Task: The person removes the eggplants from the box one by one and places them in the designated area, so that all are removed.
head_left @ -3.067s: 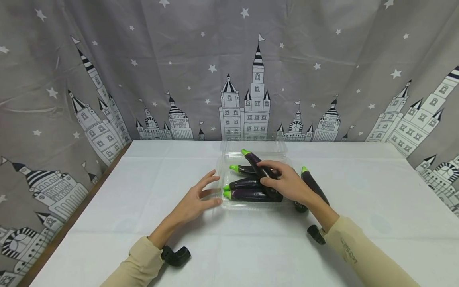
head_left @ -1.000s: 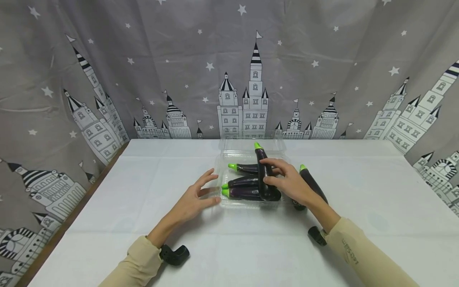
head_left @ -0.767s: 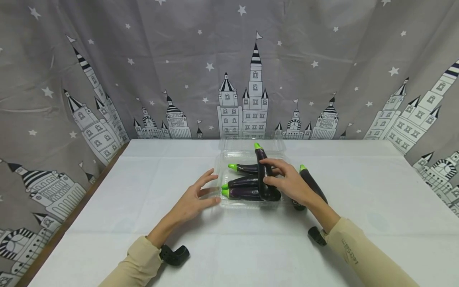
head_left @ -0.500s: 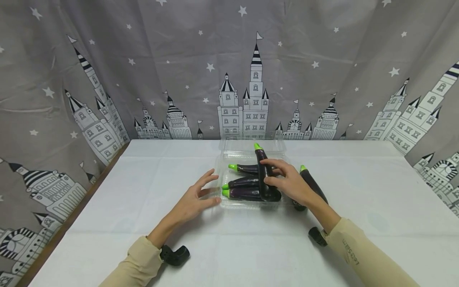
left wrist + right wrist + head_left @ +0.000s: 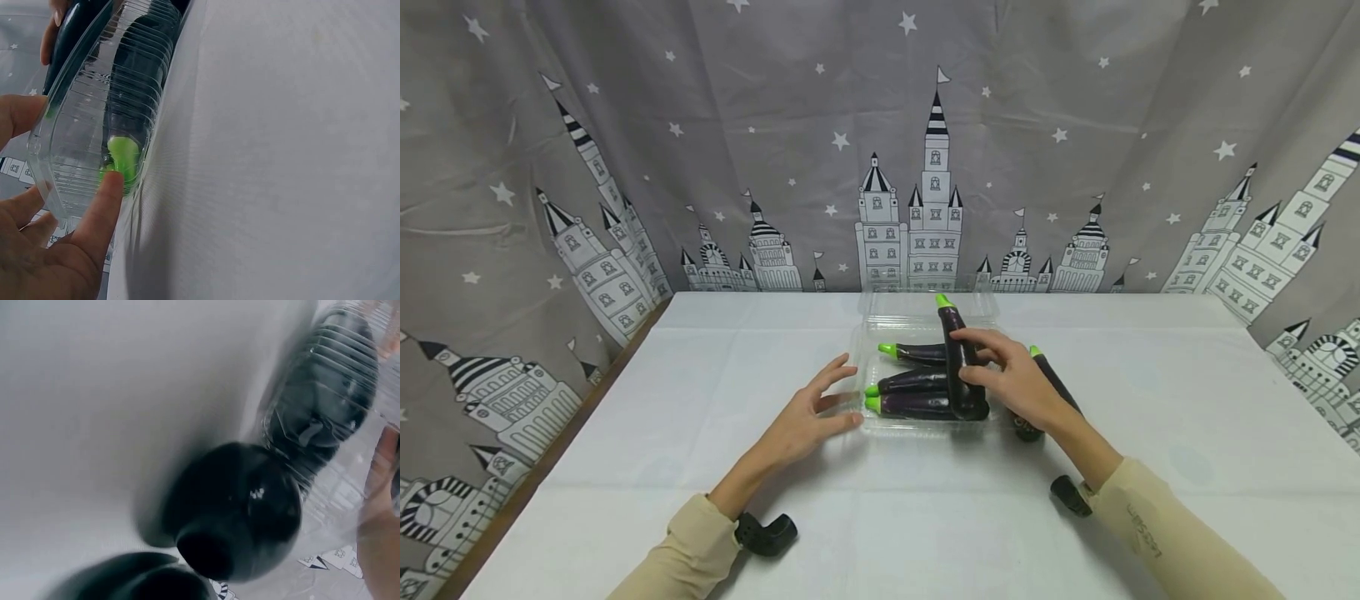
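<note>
My right hand [image 5: 1011,375] grips a dark purple eggplant [image 5: 960,367] with a green stem end, its fingers and thumb on either side. This eggplant lies crosswise above three others, stem pointing away from me. The others, such as the front eggplant [image 5: 917,407], lie side by side in a clear plastic container [image 5: 868,333], green ends to the left. At the container's left end my left hand [image 5: 805,421] has its fingers spread and loosely bent; in the left wrist view, fingertips touch the wall. The right-hand ends of the lying eggplants are partly hidden.
The container's clear lid [image 5: 928,304] lies open at the back. Right of the container, another eggplant [image 5: 1056,383] sits partly behind my right wrist, with a dark rounded end [image 5: 1026,429] nearer me. A white cloth [image 5: 737,333] covers the table; a grey printed curtain [image 5: 775,125] hangs behind.
The held eggplant has turned from slanting left to pointing nearly straight away from me. Over the last half second it and my right hand have shifted slightly right. My left hand stays put.
</note>
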The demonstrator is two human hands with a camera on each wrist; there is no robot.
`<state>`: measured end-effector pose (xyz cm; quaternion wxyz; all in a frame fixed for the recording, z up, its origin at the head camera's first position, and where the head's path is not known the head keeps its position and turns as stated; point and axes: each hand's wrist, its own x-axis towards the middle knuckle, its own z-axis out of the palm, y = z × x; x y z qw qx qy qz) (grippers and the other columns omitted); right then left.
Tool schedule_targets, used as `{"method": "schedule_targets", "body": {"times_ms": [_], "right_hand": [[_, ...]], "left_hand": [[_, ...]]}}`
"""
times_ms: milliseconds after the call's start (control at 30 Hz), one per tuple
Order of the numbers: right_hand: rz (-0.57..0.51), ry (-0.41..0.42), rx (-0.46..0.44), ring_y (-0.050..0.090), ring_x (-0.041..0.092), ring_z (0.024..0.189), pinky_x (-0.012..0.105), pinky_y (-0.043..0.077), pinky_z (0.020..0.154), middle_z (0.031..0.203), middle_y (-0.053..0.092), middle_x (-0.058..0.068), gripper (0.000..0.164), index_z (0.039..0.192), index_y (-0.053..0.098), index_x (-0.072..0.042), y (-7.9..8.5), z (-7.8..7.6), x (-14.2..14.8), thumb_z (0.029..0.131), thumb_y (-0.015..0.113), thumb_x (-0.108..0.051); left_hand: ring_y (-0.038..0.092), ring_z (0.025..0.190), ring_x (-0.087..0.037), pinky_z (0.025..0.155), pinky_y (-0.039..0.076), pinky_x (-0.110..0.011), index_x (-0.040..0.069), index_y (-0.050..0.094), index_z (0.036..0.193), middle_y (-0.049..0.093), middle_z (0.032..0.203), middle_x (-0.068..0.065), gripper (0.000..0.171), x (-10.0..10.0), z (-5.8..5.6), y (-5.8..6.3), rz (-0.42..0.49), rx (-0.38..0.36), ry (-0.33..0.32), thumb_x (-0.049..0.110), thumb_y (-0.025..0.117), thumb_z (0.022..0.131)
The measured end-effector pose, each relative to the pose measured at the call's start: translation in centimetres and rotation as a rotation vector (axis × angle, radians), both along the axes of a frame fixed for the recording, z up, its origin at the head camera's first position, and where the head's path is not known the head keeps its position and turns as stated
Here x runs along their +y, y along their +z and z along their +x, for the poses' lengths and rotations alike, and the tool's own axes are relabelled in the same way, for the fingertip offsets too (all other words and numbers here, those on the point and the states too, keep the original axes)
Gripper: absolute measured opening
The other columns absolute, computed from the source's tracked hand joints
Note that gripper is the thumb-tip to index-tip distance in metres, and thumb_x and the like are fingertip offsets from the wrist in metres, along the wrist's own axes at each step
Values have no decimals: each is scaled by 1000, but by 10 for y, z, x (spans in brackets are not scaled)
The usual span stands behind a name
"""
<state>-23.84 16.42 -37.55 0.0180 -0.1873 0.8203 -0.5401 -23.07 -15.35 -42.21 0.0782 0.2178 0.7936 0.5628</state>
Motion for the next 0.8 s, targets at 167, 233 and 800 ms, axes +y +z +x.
{"method": "schedule_targets", "body": {"times_ms": [167, 233, 800], "right_hand": [[17, -15, -3, 46, 46, 128, 64, 40, 99, 153, 38, 12, 52, 143, 52, -13, 4, 4, 7, 93, 63, -21], [27, -10, 13, 46, 47, 128, 64, 40, 99, 152, 39, 13, 51, 142, 52, -13, 5, 6, 10, 93, 63, -21], [79, 3, 100, 52, 46, 121, 60, 43, 97, 140, 49, 16, 47, 139, 55, -8, 5, 18, 46, 93, 63, -13]], "left_hand": [[45, 131, -43, 106, 37, -55, 0, 38, 149, 13, 164, -7, 70, 0, 0, -1, -3, -3, 2, 16, 71, 89], [46, 131, -43, 107, 37, -56, 1, 38, 149, 13, 164, -7, 70, 0, 0, -1, -1, -6, 6, 16, 72, 89], [48, 129, -43, 107, 36, -56, 0, 39, 148, 14, 164, -7, 70, 0, 0, 0, -6, 3, 10, 16, 72, 89]]}}
